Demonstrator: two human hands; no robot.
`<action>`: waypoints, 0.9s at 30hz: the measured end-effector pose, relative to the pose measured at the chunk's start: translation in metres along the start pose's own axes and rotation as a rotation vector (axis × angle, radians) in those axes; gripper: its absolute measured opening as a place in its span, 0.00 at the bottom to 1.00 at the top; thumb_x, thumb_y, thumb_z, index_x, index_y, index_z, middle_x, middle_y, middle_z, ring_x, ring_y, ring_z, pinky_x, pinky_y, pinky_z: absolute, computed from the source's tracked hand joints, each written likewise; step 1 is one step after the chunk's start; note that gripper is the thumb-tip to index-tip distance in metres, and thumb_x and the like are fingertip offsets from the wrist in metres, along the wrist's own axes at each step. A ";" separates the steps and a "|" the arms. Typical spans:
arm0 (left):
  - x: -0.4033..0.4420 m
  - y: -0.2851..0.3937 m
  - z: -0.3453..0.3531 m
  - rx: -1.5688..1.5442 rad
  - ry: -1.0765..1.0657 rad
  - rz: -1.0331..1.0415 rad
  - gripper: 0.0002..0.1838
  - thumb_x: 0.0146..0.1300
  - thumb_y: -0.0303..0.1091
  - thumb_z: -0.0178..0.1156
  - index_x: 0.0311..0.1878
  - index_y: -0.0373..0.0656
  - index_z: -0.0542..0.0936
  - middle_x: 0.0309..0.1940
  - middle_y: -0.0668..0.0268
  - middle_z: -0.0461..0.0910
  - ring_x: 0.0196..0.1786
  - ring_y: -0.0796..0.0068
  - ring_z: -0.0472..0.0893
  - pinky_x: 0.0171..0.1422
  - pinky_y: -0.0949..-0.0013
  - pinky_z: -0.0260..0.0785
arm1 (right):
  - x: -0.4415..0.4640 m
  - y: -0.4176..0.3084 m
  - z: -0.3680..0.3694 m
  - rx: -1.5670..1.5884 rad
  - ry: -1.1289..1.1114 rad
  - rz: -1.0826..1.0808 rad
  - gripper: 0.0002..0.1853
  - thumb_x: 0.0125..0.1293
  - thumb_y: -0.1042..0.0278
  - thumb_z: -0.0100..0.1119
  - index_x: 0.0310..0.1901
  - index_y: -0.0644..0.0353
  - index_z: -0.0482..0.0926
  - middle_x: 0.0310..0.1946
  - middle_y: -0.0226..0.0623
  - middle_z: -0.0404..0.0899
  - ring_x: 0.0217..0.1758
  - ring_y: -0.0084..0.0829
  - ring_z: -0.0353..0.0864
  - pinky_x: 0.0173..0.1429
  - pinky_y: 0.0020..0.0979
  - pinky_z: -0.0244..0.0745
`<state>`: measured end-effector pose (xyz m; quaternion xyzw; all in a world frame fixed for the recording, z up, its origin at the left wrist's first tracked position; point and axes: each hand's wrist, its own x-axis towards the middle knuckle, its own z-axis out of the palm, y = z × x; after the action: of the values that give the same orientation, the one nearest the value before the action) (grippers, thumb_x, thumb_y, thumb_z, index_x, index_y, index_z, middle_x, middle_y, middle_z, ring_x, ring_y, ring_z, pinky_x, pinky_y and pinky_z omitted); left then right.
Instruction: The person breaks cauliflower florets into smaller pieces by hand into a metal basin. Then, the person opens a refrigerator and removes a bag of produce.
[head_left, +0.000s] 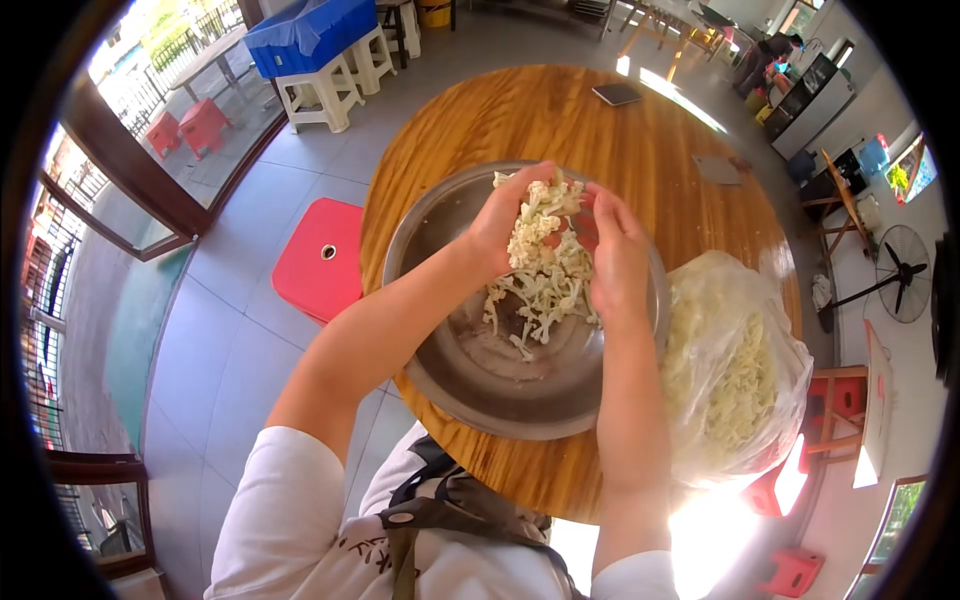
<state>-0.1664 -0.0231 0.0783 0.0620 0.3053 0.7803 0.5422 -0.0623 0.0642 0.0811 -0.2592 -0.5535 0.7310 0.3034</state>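
Observation:
A wide metal basin (470, 395) stands on the round wooden table, with loose cauliflower florets (545, 310) in its middle. Above them, my left hand (497, 225) is curved around a heap of pale cauliflower pieces (540, 222). From the other side, my right hand (617, 255) cups the same heap, its fingers bent inward. The pieces lie between both palms, over the basin. To the right of the basin, a clear plastic bag (735, 370) full of cut cauliflower rests at the table edge.
A dark phone-like slab (616, 94) lies at the table's far side (480, 120). Beside the table on the left is a red stool (320, 255). A blue bin (310, 40) sits on white stools. Right stands a fan (902, 272); another person (765, 62) is far back.

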 end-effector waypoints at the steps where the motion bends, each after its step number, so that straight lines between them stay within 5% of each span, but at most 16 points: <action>1: 0.000 0.000 -0.001 0.012 -0.019 -0.001 0.15 0.60 0.47 0.56 0.39 0.44 0.74 0.30 0.65 0.76 0.22 0.77 0.72 0.20 0.77 0.63 | 0.000 0.001 0.000 0.015 -0.025 0.011 0.15 0.68 0.58 0.51 0.47 0.60 0.77 0.41 0.26 0.77 0.42 0.18 0.72 0.42 0.21 0.65; 9: -0.005 0.006 0.001 0.056 -0.124 -0.064 0.18 0.61 0.48 0.55 0.41 0.42 0.74 0.30 0.64 0.75 0.20 0.78 0.69 0.18 0.78 0.61 | 0.006 0.001 -0.012 0.256 -0.158 0.126 0.08 0.60 0.63 0.60 0.38 0.56 0.80 0.37 0.24 0.77 0.41 0.17 0.71 0.43 0.22 0.63; 18: -0.001 0.002 -0.001 0.072 -0.010 -0.065 0.16 0.60 0.44 0.57 0.42 0.40 0.74 0.30 0.64 0.75 0.21 0.77 0.71 0.18 0.77 0.61 | 0.011 0.001 -0.014 0.513 -0.018 0.108 0.08 0.62 0.64 0.57 0.39 0.57 0.77 0.36 0.29 0.77 0.40 0.21 0.72 0.45 0.25 0.65; 27: 0.004 0.010 -0.009 -0.034 -0.036 -0.060 0.15 0.61 0.43 0.56 0.40 0.41 0.73 0.29 0.63 0.74 0.20 0.79 0.69 0.17 0.79 0.60 | 0.008 0.005 -0.013 0.250 0.007 0.031 0.09 0.63 0.62 0.58 0.36 0.60 0.78 0.26 0.26 0.74 0.30 0.18 0.70 0.37 0.21 0.66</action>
<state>-0.1804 -0.0256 0.0754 0.0579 0.2839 0.7675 0.5718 -0.0591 0.0779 0.0728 -0.2306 -0.4528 0.7981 0.3239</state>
